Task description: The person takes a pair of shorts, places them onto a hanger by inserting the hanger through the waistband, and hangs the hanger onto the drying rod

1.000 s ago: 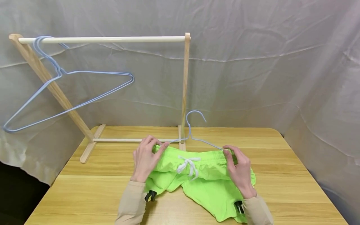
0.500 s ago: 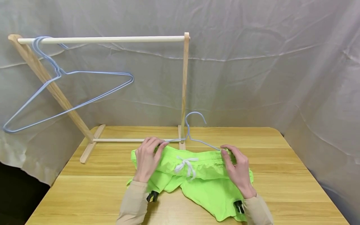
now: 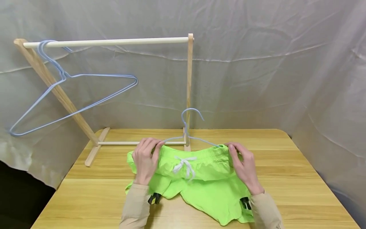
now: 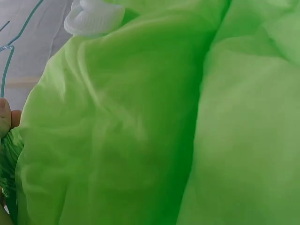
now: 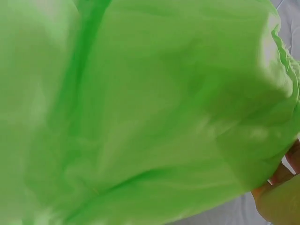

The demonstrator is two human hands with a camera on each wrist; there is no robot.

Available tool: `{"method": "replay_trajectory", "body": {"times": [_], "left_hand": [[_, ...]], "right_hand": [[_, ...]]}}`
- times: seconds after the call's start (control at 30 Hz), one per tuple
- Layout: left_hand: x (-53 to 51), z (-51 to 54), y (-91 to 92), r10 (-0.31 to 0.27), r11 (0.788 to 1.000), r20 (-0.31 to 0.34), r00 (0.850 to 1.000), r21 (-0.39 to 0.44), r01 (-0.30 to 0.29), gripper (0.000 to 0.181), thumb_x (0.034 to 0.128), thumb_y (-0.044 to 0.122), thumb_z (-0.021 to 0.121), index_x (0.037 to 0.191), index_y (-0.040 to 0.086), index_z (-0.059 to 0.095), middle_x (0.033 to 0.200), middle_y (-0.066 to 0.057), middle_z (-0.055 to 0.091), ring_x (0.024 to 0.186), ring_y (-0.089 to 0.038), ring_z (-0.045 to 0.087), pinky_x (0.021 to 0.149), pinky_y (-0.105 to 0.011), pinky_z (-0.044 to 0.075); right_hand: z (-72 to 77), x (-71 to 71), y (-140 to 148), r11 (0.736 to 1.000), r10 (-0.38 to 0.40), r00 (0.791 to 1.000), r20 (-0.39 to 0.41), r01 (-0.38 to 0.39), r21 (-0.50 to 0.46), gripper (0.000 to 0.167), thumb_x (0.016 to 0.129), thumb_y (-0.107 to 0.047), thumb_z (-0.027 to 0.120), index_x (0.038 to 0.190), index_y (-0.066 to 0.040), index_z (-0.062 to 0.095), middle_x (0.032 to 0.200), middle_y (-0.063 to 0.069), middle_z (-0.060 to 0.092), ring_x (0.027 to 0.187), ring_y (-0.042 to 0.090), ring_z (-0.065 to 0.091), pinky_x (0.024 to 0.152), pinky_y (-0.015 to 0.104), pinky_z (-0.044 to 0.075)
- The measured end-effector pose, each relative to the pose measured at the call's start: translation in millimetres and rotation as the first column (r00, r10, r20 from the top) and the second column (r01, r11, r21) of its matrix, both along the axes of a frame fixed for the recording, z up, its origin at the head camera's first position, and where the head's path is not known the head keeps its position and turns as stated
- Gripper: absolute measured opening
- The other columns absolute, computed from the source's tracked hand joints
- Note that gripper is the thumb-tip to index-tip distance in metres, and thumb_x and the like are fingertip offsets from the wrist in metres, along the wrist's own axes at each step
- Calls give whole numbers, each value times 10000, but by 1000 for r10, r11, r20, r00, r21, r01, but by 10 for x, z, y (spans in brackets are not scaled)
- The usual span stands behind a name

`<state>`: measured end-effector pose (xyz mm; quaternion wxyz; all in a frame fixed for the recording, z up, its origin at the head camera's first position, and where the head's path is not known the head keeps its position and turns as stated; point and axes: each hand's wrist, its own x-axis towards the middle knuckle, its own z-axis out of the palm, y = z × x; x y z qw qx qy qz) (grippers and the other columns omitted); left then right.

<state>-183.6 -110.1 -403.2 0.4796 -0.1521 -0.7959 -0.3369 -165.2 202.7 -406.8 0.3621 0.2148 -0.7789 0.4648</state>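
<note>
Bright green shorts (image 3: 210, 194) with a white drawstring bow (image 3: 183, 166) are held above the table in the head view, waistband upward. A blue wire hanger (image 3: 192, 109) stands behind the waistband, hook up, its lower part hidden by the cloth. My left hand (image 3: 145, 161) pinches the waistband's left end, where the hanger's left arm meets it. My right hand (image 3: 244, 165) pinches the right end, beyond where the hanger's right arm slips in behind the waistband. Green cloth (image 4: 117, 126) fills most of the left wrist view; fingers (image 5: 281, 197) show at the right wrist view's edge.
A wooden rack (image 3: 190, 79) with a white top rail (image 3: 120, 42) stands at the back left of the wooden table (image 3: 291, 190). Blue hangers (image 3: 97, 75) hang near its left end. A grey curtain (image 3: 257, 79) surrounds the table's back and sides.
The loose hanger has shifted left and slightly up. My hands have spread a little farther apart, stretching the waistband, and its right end has risen. The head view has shifted slightly.
</note>
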Motion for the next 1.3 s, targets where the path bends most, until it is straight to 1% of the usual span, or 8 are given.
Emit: {"method": "replay_trajectory", "body": {"times": [0.13, 0.4, 0.5, 0.67, 0.83, 1.0, 1.17, 1.3], "left_hand": [[18, 63, -69, 45, 997, 3, 999, 57, -45, 100, 843, 142, 747, 867, 45, 742, 837, -110, 735, 840, -283, 644, 827, -364, 427], [55, 171, -257, 145, 981, -43, 989, 137, -138, 298, 924, 290, 680, 875, 1, 737, 841, -175, 712, 852, -327, 584, 881, -227, 291], [75, 196, -293, 158, 977, -32, 987, 152, -151, 219, 907, 219, 710, 891, 3, 743, 857, -176, 710, 876, -330, 572, 914, -189, 235], [92, 208, -313, 170, 974, -21, 985, 159, -164, 154, 884, 152, 730, 903, 0, 743, 869, -177, 710, 897, -336, 568, 936, -193, 229], [95, 217, -331, 188, 969, -26, 982, 171, -181, 152, 877, 141, 726, 901, -9, 736, 875, -190, 709, 898, -347, 563, 944, -267, 272], [118, 244, -356, 214, 960, -16, 977, 188, -207, 146, 879, 135, 727, 904, -8, 737, 887, -198, 708, 909, -359, 559, 957, -334, 292], [133, 293, -412, 261, 943, -24, 965, 218, -249, 147, 881, 145, 736, 891, -2, 746, 873, -186, 712, 907, -355, 562, 959, -289, 254], [121, 389, -492, 286, 937, -35, 958, 218, -272, 165, 891, 163, 737, 886, -2, 749, 855, -185, 706, 909, -353, 559, 952, -270, 229]], "right_hand": [[109, -102, -66, 1000, -1, 1000, 18, 1, 0, 173, 959, 99, 542, 1025, 70, 699, 914, 205, 720, 812, -20, 564, 742, 92, 437], [408, -425, -353, 996, 78, 992, 102, -81, 23, 165, 997, -16, 566, 1091, 40, 689, 1017, 175, 713, 880, 71, 585, 795, 119, 449], [553, -562, -489, 990, 129, 970, 206, -136, 19, 233, 1023, -87, 554, 1197, 31, 653, 1130, 188, 691, 966, 189, 621, 855, 203, 500], [750, -812, -687, 974, 221, 909, 355, -225, -29, 385, 1046, -156, 530, 1391, 15, 514, 1356, 237, 594, 1221, 347, 589, 1027, 460, 502], [884, -1009, -852, 972, 228, 893, 387, -232, -38, 513, 1052, -182, 519, 1506, 3, 367, 1450, 237, 514, 1323, 367, 526, 1082, 513, 461], [974, -1155, -982, 981, 188, 907, 376, -195, -19, 534, 1058, -187, 507, 1524, 7, 334, 1470, 216, 490, 1226, 370, 554, 997, 464, 488], [1034, -1260, -1069, 985, 161, 916, 367, -174, 2, 509, 1064, -181, 495, 1512, 20, 360, 1442, 213, 514, 997, 337, 567, 828, 319, 450], [1058, -1324, -1103, 987, 149, 911, 384, -158, -8, 498, 1072, -205, 480, 1511, 5, 373, 1409, 205, 542, 900, 244, 555, 784, 259, 424]]}}
